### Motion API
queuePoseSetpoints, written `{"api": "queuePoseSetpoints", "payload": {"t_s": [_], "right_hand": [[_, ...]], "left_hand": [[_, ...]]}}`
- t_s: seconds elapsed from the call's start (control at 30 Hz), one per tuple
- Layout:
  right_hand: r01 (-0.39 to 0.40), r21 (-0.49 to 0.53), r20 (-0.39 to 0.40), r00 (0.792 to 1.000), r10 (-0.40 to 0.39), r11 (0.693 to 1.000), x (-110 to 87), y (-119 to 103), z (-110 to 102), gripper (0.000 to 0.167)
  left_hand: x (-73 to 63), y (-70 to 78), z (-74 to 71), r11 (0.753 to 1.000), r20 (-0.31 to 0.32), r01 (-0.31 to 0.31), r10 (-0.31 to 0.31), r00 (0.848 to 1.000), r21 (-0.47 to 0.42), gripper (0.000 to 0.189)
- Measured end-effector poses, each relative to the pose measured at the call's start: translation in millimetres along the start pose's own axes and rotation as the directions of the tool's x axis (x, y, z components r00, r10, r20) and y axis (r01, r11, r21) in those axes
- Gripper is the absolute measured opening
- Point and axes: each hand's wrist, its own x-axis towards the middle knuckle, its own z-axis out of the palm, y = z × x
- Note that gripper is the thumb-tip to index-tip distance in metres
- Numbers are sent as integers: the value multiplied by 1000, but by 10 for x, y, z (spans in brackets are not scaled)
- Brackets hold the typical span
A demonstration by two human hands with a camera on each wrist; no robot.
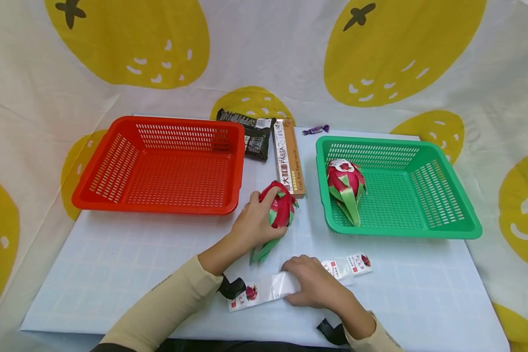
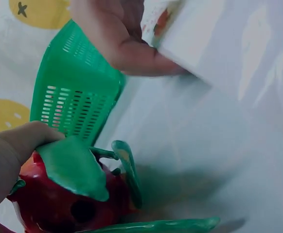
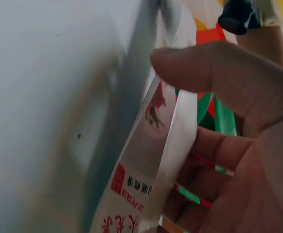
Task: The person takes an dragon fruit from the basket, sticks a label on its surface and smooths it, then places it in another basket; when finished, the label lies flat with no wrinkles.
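Tabletop, dragon fruit in grip

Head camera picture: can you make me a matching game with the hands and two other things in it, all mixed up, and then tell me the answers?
Things:
1. Left hand
2. Green basket
3. Purple candy
4. Right hand

Matches:
A. Lies near the far edge of the table
B. Holds a strip of labels
C. Has a stickered dragon fruit inside
D. Grips a red-and-green fruit

Right pairs: 1-D, 2-C, 3-A, 4-B
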Motion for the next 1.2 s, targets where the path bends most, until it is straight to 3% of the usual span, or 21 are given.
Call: {"api": "queuePoseSetpoints", "payload": {"t_s": [0.17, 0.37, 0.5, 0.67, 0.77, 0.87, 0.93, 1.0, 1.2], "right_hand": [[73, 86, 4, 997, -74, 994, -41, 17, -66, 34], [99, 251, -29, 995, -95, 963, -126, 45, -236, 37], [114, 302, -95, 991, -89, 947, -166, 77, -358, 40], [136, 343, -190, 979, -73, 929, -191, 123, -478, 43], [126, 362, -230, 972, -42, 924, -202, 139, -536, 45], [116, 355, -260, 965, -21, 928, -208, 150, -570, 46], [108, 348, -268, 963, -11, 931, -207, 157, -577, 46], [101, 341, -273, 962, -4, 935, -202, 163, -578, 46], [40, 292, -261, 964, 39, 956, -195, 128, -584, 56]], "left_hand": [[18, 5, 7, 999, 58, 22, -23, 998, 29, 96], [-19, -65, -18, 999, 132, 11, -5, 991, -48, 105], [-108, -119, -156, 995, 186, -11, 29, 982, -98, 95], [-394, -158, -480, 982, 175, -32, 65, 982, -185, 65], [-551, -237, -624, 936, 229, 3, 83, 970, -351, 42], [-634, -343, -692, 850, 332, 79, 116, 936, -521, 31], [-659, -402, -703, 792, 388, 137, 134, 912, -596, 28], [-670, -440, -699, 751, 417, 175, 144, 897, -636, 25], [-679, -448, -665, 707, 407, 194, 144, 902, -680, 22]]}}
